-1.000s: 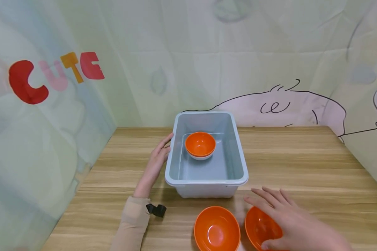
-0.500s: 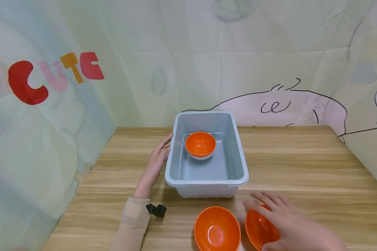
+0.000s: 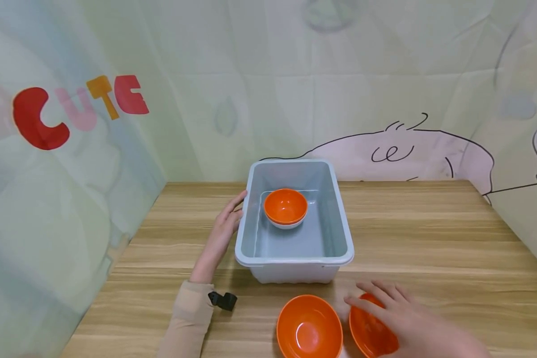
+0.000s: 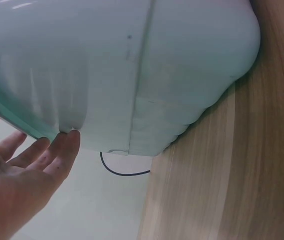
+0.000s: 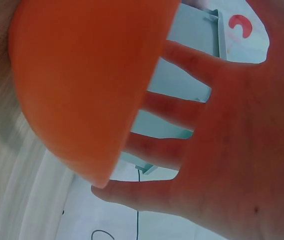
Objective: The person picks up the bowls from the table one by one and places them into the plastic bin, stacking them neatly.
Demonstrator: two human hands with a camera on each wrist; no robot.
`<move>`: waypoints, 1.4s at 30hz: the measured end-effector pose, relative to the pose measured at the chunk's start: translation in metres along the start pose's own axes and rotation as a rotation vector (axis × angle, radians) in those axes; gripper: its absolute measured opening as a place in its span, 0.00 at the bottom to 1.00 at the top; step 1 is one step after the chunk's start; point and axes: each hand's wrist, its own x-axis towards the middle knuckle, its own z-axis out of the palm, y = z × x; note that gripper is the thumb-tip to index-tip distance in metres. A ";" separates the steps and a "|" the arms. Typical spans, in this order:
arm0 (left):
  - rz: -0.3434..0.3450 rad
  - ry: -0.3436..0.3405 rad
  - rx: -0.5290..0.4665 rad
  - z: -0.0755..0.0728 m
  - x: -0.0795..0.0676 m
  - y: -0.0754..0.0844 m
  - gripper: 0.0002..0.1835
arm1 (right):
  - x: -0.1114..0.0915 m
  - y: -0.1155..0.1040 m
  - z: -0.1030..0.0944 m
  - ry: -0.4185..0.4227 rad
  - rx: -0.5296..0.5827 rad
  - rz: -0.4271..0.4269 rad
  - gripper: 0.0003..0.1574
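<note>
Spread over an orange bowl (image 3: 370,330) at the front right is my right hand (image 3: 407,318). In the right wrist view, its extended fingers reach past the rim of that orange bowl (image 5: 87,85); firm contact is unclear, and the thumb is mostly hidden. My left hand (image 3: 225,221) rests with straight fingers against the left side of a light blue-grey plastic bin (image 3: 295,271). The left wrist view has its fingertips touching the bin's wall (image 4: 102,90) just below the rim. Another orange bowl (image 3: 310,328) sits upright, left of the right hand's bowl.
Inside the bin, toward its back left, stands an orange bowl (image 3: 285,206) with a white rounded surface (image 3: 285,226) showing beneath it. Everything stands on a wood-grain table (image 3: 420,223). A printed cloth backdrop (image 3: 197,99) rises behind and at both sides.
My right hand has shifted slightly left and down over the right bowl, and its thumb has gone mostly from sight. The left hand, bin and bowls stay put.
</note>
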 end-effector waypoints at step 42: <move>-0.025 0.014 -0.007 0.001 -0.002 0.001 0.25 | -0.002 -0.001 0.006 -0.025 -0.060 -0.002 0.58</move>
